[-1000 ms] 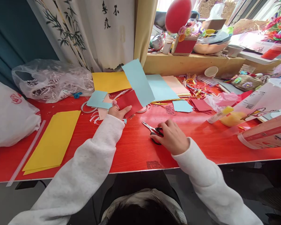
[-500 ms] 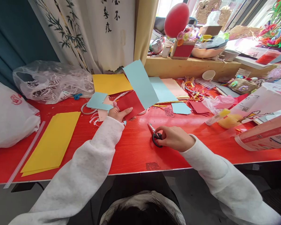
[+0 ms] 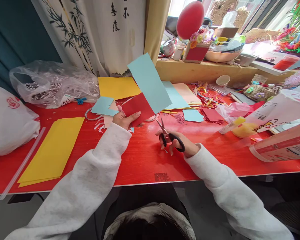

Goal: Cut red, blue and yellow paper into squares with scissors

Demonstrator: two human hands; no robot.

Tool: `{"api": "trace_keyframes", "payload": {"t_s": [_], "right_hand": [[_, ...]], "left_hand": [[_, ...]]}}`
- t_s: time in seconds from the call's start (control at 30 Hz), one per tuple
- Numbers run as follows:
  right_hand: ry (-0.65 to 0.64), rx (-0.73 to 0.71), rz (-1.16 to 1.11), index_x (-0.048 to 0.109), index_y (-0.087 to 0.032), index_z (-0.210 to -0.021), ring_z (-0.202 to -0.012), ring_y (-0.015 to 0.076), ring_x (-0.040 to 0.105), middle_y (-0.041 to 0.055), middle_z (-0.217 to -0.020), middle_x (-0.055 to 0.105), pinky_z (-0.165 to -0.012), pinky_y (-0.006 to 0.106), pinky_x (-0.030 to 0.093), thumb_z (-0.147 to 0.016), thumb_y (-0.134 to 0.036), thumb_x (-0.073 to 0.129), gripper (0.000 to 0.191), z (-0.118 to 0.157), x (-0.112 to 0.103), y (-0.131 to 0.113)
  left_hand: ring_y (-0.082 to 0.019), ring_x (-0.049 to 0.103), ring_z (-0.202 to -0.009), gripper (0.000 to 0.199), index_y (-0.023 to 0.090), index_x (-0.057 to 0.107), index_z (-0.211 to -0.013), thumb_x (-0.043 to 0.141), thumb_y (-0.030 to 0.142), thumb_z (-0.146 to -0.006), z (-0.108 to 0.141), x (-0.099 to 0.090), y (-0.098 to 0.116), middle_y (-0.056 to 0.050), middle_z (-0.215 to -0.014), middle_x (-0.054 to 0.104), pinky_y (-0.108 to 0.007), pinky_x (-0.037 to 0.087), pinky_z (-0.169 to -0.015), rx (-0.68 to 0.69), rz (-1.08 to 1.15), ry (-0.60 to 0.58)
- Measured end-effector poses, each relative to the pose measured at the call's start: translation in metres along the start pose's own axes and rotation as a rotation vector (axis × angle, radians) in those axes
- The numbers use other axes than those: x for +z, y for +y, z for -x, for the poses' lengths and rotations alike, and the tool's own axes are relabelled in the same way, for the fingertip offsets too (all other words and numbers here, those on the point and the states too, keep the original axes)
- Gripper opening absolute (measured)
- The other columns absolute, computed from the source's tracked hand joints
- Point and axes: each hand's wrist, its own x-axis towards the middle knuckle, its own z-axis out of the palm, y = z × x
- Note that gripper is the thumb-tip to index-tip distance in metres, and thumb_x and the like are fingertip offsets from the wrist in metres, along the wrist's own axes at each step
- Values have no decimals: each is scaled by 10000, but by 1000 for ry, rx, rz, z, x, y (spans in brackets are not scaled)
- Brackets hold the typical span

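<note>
My left hand (image 3: 127,120) grips a red card (image 3: 138,109) between thumb and fingers, together with a long light-blue paper strip (image 3: 150,83) that rises behind it. To the right, my right hand (image 3: 176,141) has its fingers in the black handles of a pair of scissors (image 3: 168,135). The blades are slightly apart, pointing up and left, close to the lower right of the papers but not touching them. Light-blue paper pieces (image 3: 103,106) and small scraps lie beside my left hand.
Yellow sheets (image 3: 53,150) lie on the red table (image 3: 140,166) at left, near a white bag (image 3: 11,120) and a clear bag of beads (image 3: 55,86). Small blue papers (image 3: 193,115), red cards (image 3: 212,114) and plastic cups (image 3: 285,143) are at right.
My right hand has turned over, lifting the scissors off the table, and their blades have opened. The held red card and blue strip have shifted slightly upward.
</note>
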Motion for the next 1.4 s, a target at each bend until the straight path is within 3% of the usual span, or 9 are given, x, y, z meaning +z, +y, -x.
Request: {"api": "trace_keyframes", "payload": {"t_s": [0.13,0.33,0.67,1.03,1.23,1.4], "right_hand": [[144,-57,9,575,-136,-1058,-586,146,574,29,-708,524,-339,196,409,-594,-637,636,686,-7,11,0],[201,-143,-18,616,-127,-1042,-489,120,550,17,-645,546,-324,201,323,-613,-595,653,636,-8,10,2],[210,-174,-43,635,-118,-985,-419,89,476,-13,-555,513,-344,207,248,-613,-532,688,559,-7,8,3],[206,-151,-55,631,-120,-964,-398,83,468,-23,-562,499,-355,217,289,-606,-518,698,539,-6,9,3],[217,-155,-43,629,-122,-950,-392,80,466,-28,-559,493,-351,218,283,-606,-520,698,530,-6,9,2],[259,-135,-60,618,-125,-904,-369,69,431,-50,-502,469,-354,220,292,-595,-482,723,483,-6,13,-1]], "left_hand": [[-134,608,-476,264,113,666,-662,801,259,-489,2,3,-4,-24,-646,667,-265,567,-475,-6,-4,-13],[-138,608,-507,258,100,660,-635,807,240,-477,5,6,-6,-23,-645,657,-266,564,-449,1,8,-27],[-168,612,-477,277,89,668,-620,799,296,-490,4,3,-5,-42,-606,658,-304,546,-483,-7,-60,-41],[-180,616,-542,222,103,675,-605,792,262,-504,1,0,-6,-50,-599,657,-410,548,-687,-14,-88,-32],[-158,613,-519,249,105,673,-615,799,283,-493,4,2,-5,-30,-609,649,-310,551,-508,-2,-40,-59],[-157,615,-524,282,94,673,-636,803,295,-487,4,2,-5,-35,-625,645,-301,555,-494,12,-29,-66]]}}
